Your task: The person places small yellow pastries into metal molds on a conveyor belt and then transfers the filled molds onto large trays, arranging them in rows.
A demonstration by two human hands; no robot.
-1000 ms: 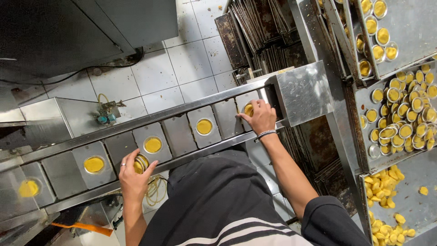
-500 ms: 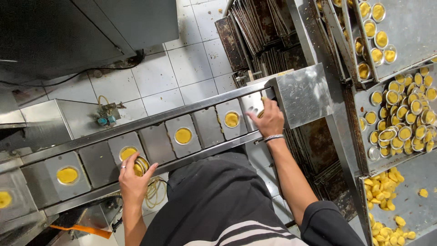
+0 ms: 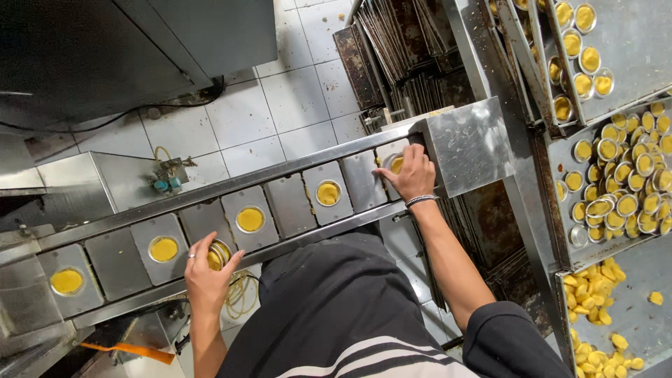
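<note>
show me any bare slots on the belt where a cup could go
Bare plates sit between the filled cups: one between the cup and the cup, another beside the right hand. The tray of cups on the right is crowded.

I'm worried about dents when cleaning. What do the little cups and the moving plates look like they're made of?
The cup in the left hand looks like thin shiny metal, probably foil or tin, judging by its bright rim. The conveyor plates look like dull grey brushed steel, with soft reflections and smudges.
</note>
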